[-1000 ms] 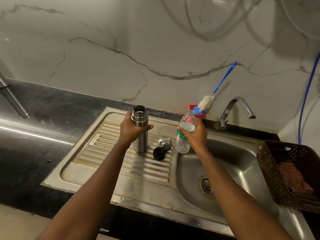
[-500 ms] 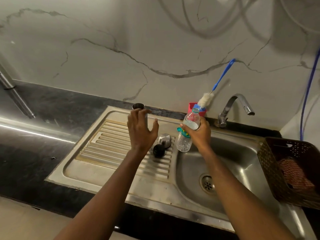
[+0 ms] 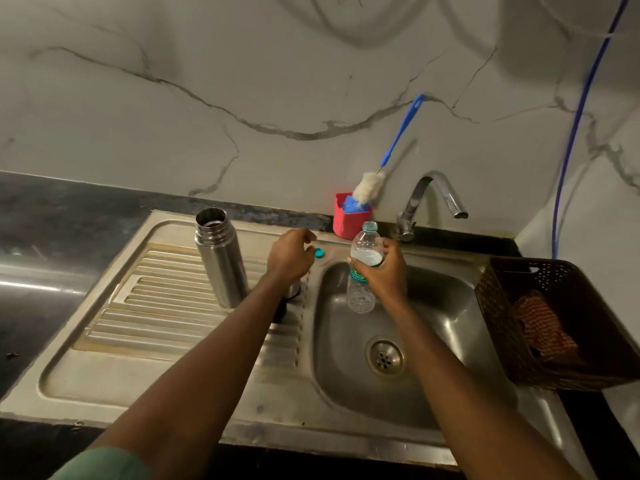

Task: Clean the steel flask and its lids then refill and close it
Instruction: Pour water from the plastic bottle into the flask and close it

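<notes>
Sink (image 3: 104, 372): one flask (image 3: 221, 261), one cap (image 3: 319, 252); left hand (image 3: 289, 258) slack, right hand (image 3: 384, 271) grips bottle (image 3: 362, 296).

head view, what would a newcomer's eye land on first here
The open steel flask standing upright on the ribbed drainboard. Then the right hand gripping an uncapped plastic water bottle over the sink basin, with the left hand beside a small teal cap.

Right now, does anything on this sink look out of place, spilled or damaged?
I see no spill or breakage. The plastic bottle's teal cap lies loose on the sink ledge beside the left hand, close to the basin; the drainboard shows brownish stains.
</notes>
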